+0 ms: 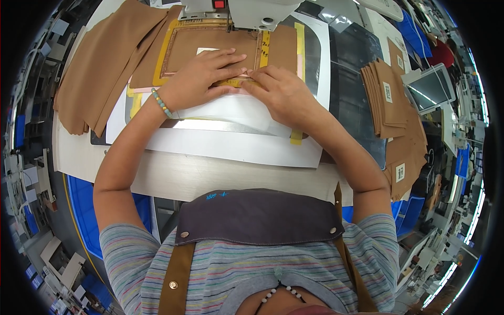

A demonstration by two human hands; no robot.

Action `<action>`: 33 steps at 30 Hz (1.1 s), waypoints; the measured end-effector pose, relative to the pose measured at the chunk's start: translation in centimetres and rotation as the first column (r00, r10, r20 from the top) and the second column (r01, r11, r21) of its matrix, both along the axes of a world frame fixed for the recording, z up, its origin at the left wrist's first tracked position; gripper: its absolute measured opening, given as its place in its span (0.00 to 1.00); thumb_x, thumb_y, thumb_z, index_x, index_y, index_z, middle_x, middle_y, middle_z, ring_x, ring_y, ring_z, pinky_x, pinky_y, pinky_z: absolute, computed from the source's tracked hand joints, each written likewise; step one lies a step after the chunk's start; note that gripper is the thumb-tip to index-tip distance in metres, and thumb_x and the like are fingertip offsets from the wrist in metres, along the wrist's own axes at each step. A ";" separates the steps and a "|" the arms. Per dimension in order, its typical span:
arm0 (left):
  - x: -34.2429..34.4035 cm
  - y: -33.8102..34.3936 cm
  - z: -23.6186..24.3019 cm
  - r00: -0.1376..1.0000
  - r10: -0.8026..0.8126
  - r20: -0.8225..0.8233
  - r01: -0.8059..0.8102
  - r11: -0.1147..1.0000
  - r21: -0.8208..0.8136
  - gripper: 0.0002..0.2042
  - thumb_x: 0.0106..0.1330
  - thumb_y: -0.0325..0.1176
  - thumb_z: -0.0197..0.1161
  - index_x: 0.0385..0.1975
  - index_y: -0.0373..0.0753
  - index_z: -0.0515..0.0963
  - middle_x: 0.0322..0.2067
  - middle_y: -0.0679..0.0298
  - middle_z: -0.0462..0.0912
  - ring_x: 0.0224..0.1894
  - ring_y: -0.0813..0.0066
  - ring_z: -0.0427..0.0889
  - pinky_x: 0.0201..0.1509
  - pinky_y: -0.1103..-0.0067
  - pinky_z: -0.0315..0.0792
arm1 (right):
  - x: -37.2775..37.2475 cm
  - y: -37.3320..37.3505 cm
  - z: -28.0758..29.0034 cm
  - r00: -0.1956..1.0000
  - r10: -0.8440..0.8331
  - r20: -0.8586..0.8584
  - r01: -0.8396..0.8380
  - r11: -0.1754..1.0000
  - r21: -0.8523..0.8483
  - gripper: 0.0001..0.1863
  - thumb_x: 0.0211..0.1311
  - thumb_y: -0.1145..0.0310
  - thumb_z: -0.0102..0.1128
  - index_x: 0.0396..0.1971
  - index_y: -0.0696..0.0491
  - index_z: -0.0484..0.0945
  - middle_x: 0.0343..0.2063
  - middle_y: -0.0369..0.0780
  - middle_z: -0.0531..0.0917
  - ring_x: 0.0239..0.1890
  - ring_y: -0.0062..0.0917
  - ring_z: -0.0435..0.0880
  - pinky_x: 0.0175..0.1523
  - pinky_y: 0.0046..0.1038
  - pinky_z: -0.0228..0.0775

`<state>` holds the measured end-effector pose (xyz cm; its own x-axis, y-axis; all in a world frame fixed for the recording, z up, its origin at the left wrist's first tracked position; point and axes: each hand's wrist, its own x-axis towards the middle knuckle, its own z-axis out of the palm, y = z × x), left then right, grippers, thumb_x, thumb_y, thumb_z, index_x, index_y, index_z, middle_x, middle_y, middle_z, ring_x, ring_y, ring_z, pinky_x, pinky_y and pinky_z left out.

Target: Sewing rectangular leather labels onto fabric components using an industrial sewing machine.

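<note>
A brown fabric panel point(218, 40) lies under the sewing machine head point(265, 17), inside a yellow-edged rectangular template frame point(164, 50). My left hand point(202, 76) rests flat on the panel and the frame's near side, fingers stretched and spread. A pale label point(206, 50) peeks out beyond its knuckles. At the frame's near right corner, my right hand point(278, 90) has its fingers bent and close together, with index finger and thumb at the frame's edge. Whatever lies between those fingertips is hidden. The hands nearly touch at their fingertips.
Brown fabric pieces point(107, 58) are heaped on the left of the table point(173, 170). More brown pieces with labels point(386, 97) are stacked at the right, beside a tilted screen point(430, 89). White sheets point(252, 147) lie under the frame. A blue bin point(84, 215) stands below.
</note>
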<state>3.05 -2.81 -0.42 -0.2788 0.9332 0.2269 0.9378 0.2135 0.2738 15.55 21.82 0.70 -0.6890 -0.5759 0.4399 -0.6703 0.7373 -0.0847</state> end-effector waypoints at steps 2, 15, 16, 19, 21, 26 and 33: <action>-0.2 0.2 0.0 1.000 -0.008 0.006 0.008 1.000 0.002 0.26 0.72 0.45 0.68 0.69 0.50 0.78 0.75 0.68 0.71 0.78 0.58 0.65 0.79 0.60 0.63 | -0.2 0.2 -0.1 0.999 0.015 -0.040 -0.015 1.000 0.012 0.19 0.58 0.78 0.63 0.51 0.54 0.83 0.47 0.44 0.87 0.50 0.36 0.84 0.54 0.37 0.80; -2.7 2.2 0.2 0.997 0.072 -0.009 -0.072 0.997 -0.018 0.25 0.76 0.44 0.64 0.70 0.46 0.77 0.74 0.63 0.72 0.78 0.58 0.64 0.80 0.61 0.59 | -2.7 0.7 -0.3 0.995 -0.100 0.019 0.098 0.993 0.071 0.21 0.58 0.79 0.63 0.53 0.55 0.82 0.53 0.43 0.85 0.54 0.36 0.83 0.59 0.36 0.79; -2.9 2.3 0.2 0.997 0.080 -0.007 -0.080 0.997 -0.013 0.25 0.76 0.44 0.63 0.70 0.46 0.77 0.74 0.62 0.73 0.78 0.57 0.64 0.80 0.61 0.60 | -2.8 0.7 -0.3 0.992 -0.119 0.040 0.115 0.989 0.091 0.21 0.58 0.79 0.63 0.53 0.55 0.82 0.54 0.44 0.85 0.55 0.37 0.82 0.60 0.37 0.78; -3.7 2.8 0.2 0.997 0.079 -0.014 -0.079 0.997 -0.023 0.24 0.77 0.43 0.62 0.71 0.46 0.76 0.74 0.60 0.72 0.76 0.56 0.68 0.78 0.61 0.61 | -3.0 0.7 -0.3 0.986 -0.160 0.053 0.153 0.982 0.114 0.22 0.60 0.79 0.63 0.55 0.55 0.82 0.58 0.45 0.83 0.57 0.39 0.81 0.63 0.39 0.76; -4.1 3.0 0.1 0.998 0.070 -0.007 -0.070 0.998 -0.010 0.24 0.77 0.43 0.62 0.70 0.45 0.77 0.73 0.59 0.73 0.73 0.54 0.70 0.77 0.61 0.63 | -2.8 0.9 -0.3 0.983 -0.180 0.046 0.174 0.978 0.116 0.22 0.62 0.79 0.62 0.57 0.55 0.81 0.60 0.46 0.82 0.59 0.40 0.80 0.65 0.40 0.75; -4.9 3.6 -0.6 0.988 0.153 -0.019 -0.152 0.988 0.021 0.24 0.77 0.48 0.61 0.67 0.44 0.80 0.67 0.56 0.79 0.67 0.48 0.74 0.75 0.61 0.67 | -1.4 2.3 0.3 0.992 -0.110 0.059 0.113 0.993 -0.040 0.24 0.63 0.76 0.64 0.60 0.55 0.82 0.63 0.47 0.81 0.66 0.41 0.77 0.71 0.42 0.68; -5.7 3.0 -1.4 0.971 0.208 0.114 -0.214 0.976 0.049 0.21 0.78 0.43 0.60 0.64 0.41 0.81 0.64 0.49 0.81 0.68 0.46 0.74 0.74 0.61 0.67 | -0.3 3.0 0.1 0.987 -0.101 0.122 0.114 0.988 -0.100 0.18 0.63 0.77 0.66 0.53 0.53 0.87 0.65 0.41 0.80 0.69 0.40 0.75 0.73 0.42 0.68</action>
<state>-2.69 0.14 -1.86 -0.4940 0.8361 0.2386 0.8374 0.3836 0.3893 15.25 24.82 0.83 -0.7945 -0.4498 0.4079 -0.5684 0.7872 -0.2391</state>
